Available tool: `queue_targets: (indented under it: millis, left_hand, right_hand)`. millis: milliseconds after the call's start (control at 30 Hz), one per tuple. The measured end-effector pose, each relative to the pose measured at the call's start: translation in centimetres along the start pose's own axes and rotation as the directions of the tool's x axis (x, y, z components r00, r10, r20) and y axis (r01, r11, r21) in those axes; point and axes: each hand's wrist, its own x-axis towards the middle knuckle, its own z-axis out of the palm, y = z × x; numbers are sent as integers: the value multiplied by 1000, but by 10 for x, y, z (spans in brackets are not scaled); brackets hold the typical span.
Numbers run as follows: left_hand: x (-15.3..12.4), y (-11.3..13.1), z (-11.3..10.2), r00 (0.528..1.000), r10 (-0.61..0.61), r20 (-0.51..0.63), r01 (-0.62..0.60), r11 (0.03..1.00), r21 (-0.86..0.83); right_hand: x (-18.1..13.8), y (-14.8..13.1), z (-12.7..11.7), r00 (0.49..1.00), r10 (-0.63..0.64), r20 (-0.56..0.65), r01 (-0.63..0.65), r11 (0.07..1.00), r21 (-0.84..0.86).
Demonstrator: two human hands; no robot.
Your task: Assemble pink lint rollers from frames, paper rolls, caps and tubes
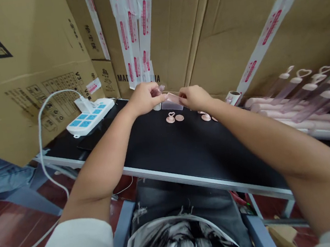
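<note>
My left hand [144,99] is closed near the back of the black table, its thumb and fingers pinched around a small clear pinkish piece [161,89]. The thumb tip also touches the left edge of a pale pink translucent sheet [172,105]. At the right edge of that sheet, my right hand [195,97] pinches it between thumb and fingers. Just in front of the sheet lie a pink round cap with a heart-shaped loop [170,118] and a flat pink disc [179,117]. Another pink cap [205,117] sits by my right wrist. A white cylinder [157,107] shows partly below my left hand.
A white power strip [90,117] with a plugged-in adapter stands at the left. On the right lie several clear tubes with heart-loop caps [296,77] and pink rolls [274,106]. A cardboard roll [234,97] stands at the back. Taped cardboard [183,29] walls the table.
</note>
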Motion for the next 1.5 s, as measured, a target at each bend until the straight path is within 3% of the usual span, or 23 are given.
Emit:
queue_targets:
  millis: [133,233,333,567,900,1167,1400,1500]
  left_hand:
    - [1,-12,2,978,-88,189,48,977,208]
    - [0,-13,6,909,-173,380,14,922,386]
    - [-4,-2,19,857,-244,454,-40,847,530]
    - [-10,12,54,886,-251,389,-70,757,649]
    - [-5,2,56,886,-280,368,-26,764,645]
    - [-5,3,60,874,-289,390,-38,761,648]
    - [-3,-3,63,889,-285,359,-30,745,666]
    - [-2,-6,64,893,-269,362,-34,760,649]
  right_hand:
    - [12,-10,23,997,-45,67,53,992,-117]
    - [15,-10,35,993,-67,100,83,982,-172]
    - [13,-9,41,989,-71,130,99,970,-222]
    - [5,-2,43,986,-73,147,102,973,-205]
    - [-28,27,45,975,-220,-37,222,974,52]
    - [-27,27,52,995,71,-64,-52,963,263]
    - [-20,25,62,993,-62,-100,91,941,324]
    - [-21,28,62,976,-197,-94,217,916,337]
